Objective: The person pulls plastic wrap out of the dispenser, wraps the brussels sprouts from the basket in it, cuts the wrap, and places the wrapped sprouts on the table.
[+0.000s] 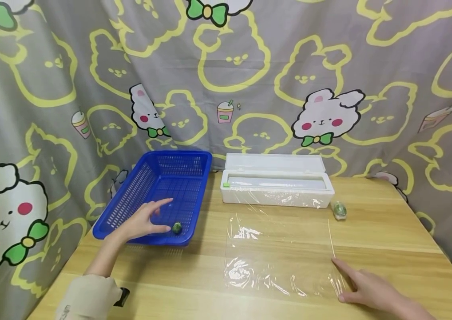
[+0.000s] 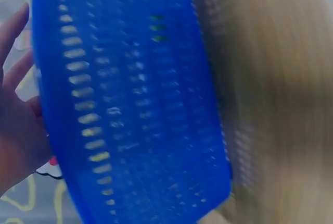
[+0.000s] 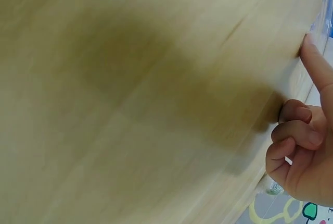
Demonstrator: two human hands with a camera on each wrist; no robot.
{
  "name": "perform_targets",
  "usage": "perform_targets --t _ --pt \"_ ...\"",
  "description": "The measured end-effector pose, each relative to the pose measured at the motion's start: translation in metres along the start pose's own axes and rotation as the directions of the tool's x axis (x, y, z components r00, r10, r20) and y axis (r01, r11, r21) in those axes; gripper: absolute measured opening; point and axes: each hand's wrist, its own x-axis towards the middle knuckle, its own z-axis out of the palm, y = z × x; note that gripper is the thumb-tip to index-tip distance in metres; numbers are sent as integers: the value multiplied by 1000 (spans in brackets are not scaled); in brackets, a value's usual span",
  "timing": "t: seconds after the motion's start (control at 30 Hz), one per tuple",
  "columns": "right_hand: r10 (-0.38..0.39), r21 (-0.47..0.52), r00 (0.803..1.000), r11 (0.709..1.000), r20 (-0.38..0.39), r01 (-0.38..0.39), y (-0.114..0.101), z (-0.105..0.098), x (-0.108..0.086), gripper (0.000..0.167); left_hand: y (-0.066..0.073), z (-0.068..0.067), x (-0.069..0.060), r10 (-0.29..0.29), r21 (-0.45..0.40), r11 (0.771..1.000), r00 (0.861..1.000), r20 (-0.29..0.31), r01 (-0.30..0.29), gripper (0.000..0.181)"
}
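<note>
My left hand hovers over the near end of a blue plastic basket. Its thumb and forefinger are spread, with the thumb tip beside a small dark green round item whose kind I cannot tell. The left wrist view is blurred and shows part of that hand beyond the basket wall. A sheet of clear plastic wrap lies on the table, running from a white dispenser box. At the sheet's right edge, my right hand presses with an extended forefinger and thumb; the other fingers are bent.
Just right of the dispenser sits a small green item in clear wrap. The dispenser's lid stands raised, and a green slider is at its left end. A patterned curtain hangs behind the wooden table.
</note>
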Motion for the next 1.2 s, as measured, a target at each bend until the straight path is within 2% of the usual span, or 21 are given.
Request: perform_targets --t 0.13,0.23,0.3,0.37,0.53,0.63,0.83,1.0,1.2 --pt "0 1 1000 1000 6 0 0 0 0 88 -12 5 4 -12 50 999 994 106 7 73" --pt "-14 -23 1000 1000 -8 13 0 1 0 87 -20 9 12 7 90 996 982 188 -24 70" --pt "-25 -31 999 999 -22 25 1 1 0 86 -23 12 18 -2 103 994 970 241 -24 68" --pt "-34 -35 999 999 -31 33 2 1 -1 85 -26 14 24 -29 96 995 956 291 1 67" --pt "-31 -51 998 998 -57 28 2 3 -2 83 -27 21 33 -153 117 986 913 377 117 72" --pt "-32 -65 997 998 -65 27 2 5 -2 82 -28 25 37 -173 154 981 896 409 120 73" --pt "12 -44 1000 999 -21 -13 4 5 -3 83 -32 31 43 -120 139 988 888 445 64 67" --pt "33 -56 999 998 -11 -34 4 4 -2 84 -32 33 45 -107 100 993 872 477 67 59" --pt "41 -54 999 998 -30 -43 2 7 -2 84 -34 35 49 -102 86 994 865 492 69 39"
